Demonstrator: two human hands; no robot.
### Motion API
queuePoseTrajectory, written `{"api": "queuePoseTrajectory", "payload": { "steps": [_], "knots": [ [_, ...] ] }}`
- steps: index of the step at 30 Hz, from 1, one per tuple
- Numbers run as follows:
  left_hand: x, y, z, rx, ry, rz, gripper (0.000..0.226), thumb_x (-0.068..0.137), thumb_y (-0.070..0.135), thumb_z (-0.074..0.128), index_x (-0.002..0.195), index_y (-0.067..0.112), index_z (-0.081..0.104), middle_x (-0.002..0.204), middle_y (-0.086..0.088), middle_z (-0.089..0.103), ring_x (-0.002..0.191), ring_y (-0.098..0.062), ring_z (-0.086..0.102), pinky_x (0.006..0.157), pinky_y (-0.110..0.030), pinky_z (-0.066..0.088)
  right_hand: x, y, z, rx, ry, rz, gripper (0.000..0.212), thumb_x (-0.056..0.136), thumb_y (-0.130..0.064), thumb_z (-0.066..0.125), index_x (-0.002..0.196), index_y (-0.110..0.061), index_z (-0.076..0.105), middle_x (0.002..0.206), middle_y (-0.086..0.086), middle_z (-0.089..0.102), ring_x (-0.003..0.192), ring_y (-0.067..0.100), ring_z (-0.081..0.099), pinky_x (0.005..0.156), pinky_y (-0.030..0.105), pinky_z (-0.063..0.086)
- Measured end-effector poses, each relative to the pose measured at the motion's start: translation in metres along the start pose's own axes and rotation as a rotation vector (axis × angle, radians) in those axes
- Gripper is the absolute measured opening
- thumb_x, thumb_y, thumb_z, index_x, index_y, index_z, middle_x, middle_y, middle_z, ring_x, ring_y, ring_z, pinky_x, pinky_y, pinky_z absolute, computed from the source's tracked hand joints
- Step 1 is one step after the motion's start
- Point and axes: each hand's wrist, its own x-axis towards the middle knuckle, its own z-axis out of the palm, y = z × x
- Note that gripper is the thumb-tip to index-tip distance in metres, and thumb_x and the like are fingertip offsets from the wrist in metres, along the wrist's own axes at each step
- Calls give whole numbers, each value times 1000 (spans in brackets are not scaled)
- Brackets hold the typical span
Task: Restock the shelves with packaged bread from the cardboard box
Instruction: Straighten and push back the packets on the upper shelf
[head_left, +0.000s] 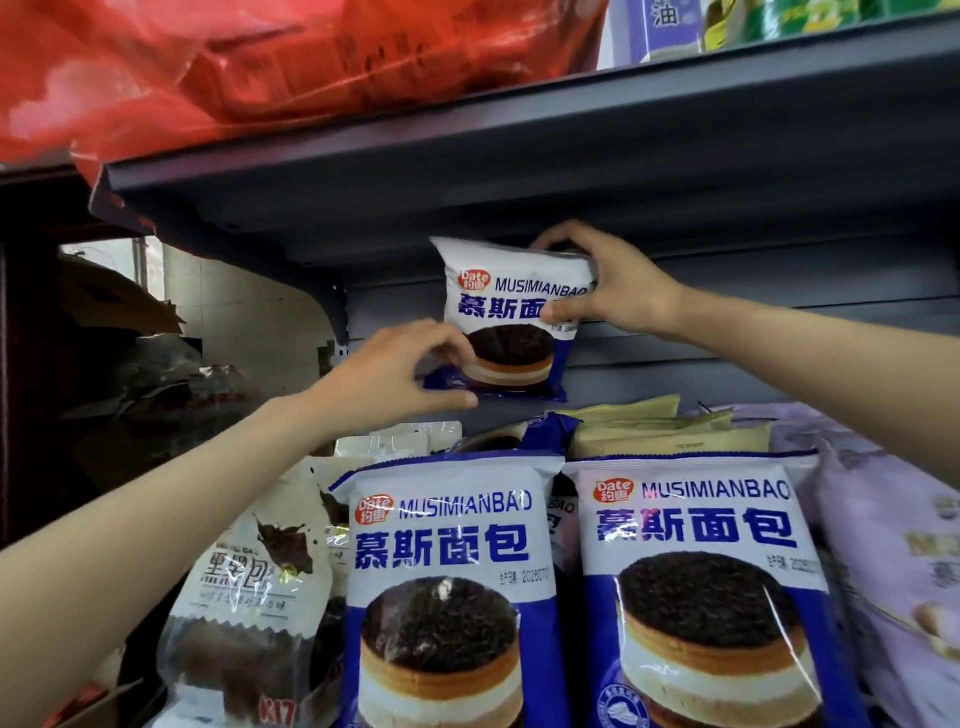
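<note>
A blue-and-white mousse bread pack (506, 317) is held upright at the back of the shelf, above the rows of stock. My left hand (400, 371) pinches its lower left corner. My right hand (608, 283) grips its upper right edge, fingers over the top and thumb on the front. Two matching packs (447, 587) (701, 582) stand at the front of the shelf below. The cardboard box is mostly out of view; only a corner (98, 706) shows at the bottom left.
A dark grey upper shelf (519, 156) hangs close above the held pack, with a red plastic bag (234, 67) on it. A white chocolate bread pack (249, 597) stands left, beige packs (654, 431) behind, a lilac pack (893, 545) right.
</note>
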Motion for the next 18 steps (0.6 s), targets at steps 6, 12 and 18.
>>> {"api": "queuePoseTrajectory", "payload": {
  "steps": [6, 12, 18],
  "knots": [
    [18, -4, 26, -41, -407, -159, 56, 81, 43, 69, 131, 29, 47, 124, 10, 55, 113, -7, 53, 91, -19, 44, -1, 13, 14, -168, 6, 56, 61, 74, -11, 79, 126, -15, 47, 106, 5, 65, 89, 18, 64, 78, 33, 54],
    [21, -11, 40, -108, -655, -257, 65, 92, 43, 53, 148, 25, 24, 150, 5, 35, 133, -6, 37, 102, -17, 32, 2, 24, 14, -15, 53, 115, 57, 75, -9, 78, 121, -16, 46, 103, 3, 62, 86, 17, 62, 66, 25, 55],
    [20, -15, 43, -249, -679, -275, 56, 94, 36, 52, 145, 30, 29, 135, 21, 38, 128, 3, 35, 91, -1, 29, -3, 42, 24, 3, -67, 125, 55, 78, -4, 74, 121, -15, 41, 101, 5, 62, 86, 18, 63, 72, 37, 59]
  ]
}}
